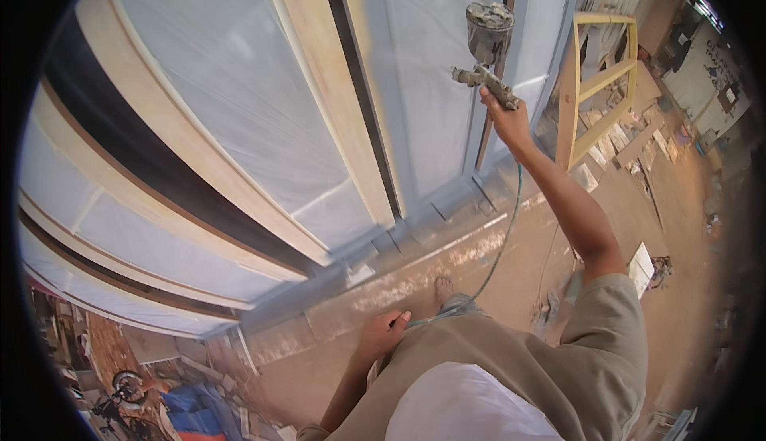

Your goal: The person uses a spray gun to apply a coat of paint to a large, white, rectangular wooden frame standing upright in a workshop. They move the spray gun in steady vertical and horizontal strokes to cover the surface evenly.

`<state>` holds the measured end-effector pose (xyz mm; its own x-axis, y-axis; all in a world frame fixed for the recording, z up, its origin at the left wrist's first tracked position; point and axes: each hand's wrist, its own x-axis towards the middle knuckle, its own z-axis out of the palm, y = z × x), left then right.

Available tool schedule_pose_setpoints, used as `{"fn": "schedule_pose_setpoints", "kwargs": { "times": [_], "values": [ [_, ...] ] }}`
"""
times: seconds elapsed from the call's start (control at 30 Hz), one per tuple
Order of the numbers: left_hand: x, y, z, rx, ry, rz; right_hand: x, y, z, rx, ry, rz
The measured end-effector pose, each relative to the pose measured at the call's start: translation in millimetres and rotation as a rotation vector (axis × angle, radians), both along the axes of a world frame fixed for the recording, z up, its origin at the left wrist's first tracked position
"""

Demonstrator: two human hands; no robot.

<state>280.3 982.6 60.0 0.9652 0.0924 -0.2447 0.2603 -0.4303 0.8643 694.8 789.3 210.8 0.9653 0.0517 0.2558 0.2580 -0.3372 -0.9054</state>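
My right hand [507, 118] is raised and closed around the handle of a metal spray gun [499, 86], which has a paint-spattered cup on top and faces the upright panels. A thin blue-green hose [499, 261] hangs from the gun down to my left hand [383, 329], closed on it at waist height. Several tall wooden frames [355, 185] with translucent plastic sheeting [227, 82] stand before me. Those on the right [463, 146] look grey-blue, those on the left pale bare wood, with dark strips between.
A yellow wooden frame [586, 146] leans at the right among scattered boards [642, 265]. A low ledge [319, 321] runs along the panels' feet. My bare foot shows on the dusty floor [279, 389]. A blue tarp [191, 409], a wheel [128, 385] and clutter lie at the lower left.
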Motion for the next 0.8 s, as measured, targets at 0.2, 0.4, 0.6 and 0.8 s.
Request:
{"fn": "schedule_pose_setpoints", "kwargs": {
  "times": [0.2, 0.4, 0.6, 0.8],
  "values": [
    [12, -3, 24, 0.045, -0.16, -0.01, -2, -2, 113, 0.045, -0.201, -0.032],
    [16, -9, 46, 0.035, -0.185, 0.03, -8, 3, 207, 0.161, -0.408, -0.049],
    [22, -12, 65, -0.027, -0.228, 0.118, -9, 13, 293, 0.303, -0.444, 0.001],
    [26, -15, 65, -0.098, -0.236, 0.172, 9, 22, 362, 0.415, -0.579, 0.038]
  ]
}}
